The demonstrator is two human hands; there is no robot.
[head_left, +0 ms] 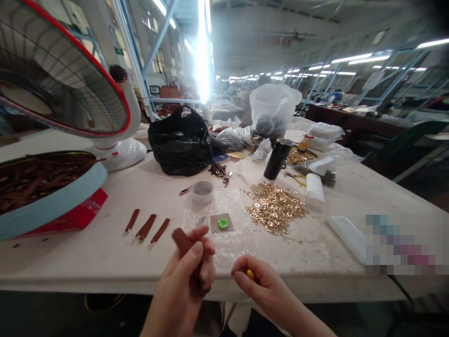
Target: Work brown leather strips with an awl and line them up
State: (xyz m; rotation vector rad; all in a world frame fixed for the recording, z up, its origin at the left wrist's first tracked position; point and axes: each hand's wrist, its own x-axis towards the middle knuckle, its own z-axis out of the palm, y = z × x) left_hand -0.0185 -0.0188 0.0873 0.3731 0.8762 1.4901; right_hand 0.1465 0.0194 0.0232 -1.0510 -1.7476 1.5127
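Left hand (189, 267), at the near table edge: fingers closed round a short brown leather strap (181, 241), its rounded end standing up clear of the thumb, probably kept upright so the end stays reachable. Right hand (257, 278), just beside it: fingertips pinched together on a small yellow object (250, 274), too hidden to identify. White worktable (105, 252): three finished-looking brown leather strips (146, 228) laid in a row left of the hands, apart from the rest. Heap of small gold-coloured metal rings (275, 208) ahead and right, within reach. Clear plastic sheet (228, 234) directly ahead, carrying a green disc on a brown square (222, 223). Pale blue round tin of brown pieces (45, 187) at far left. Bare tabletop lies between strips and tin; the near edge runs just under both wrists.
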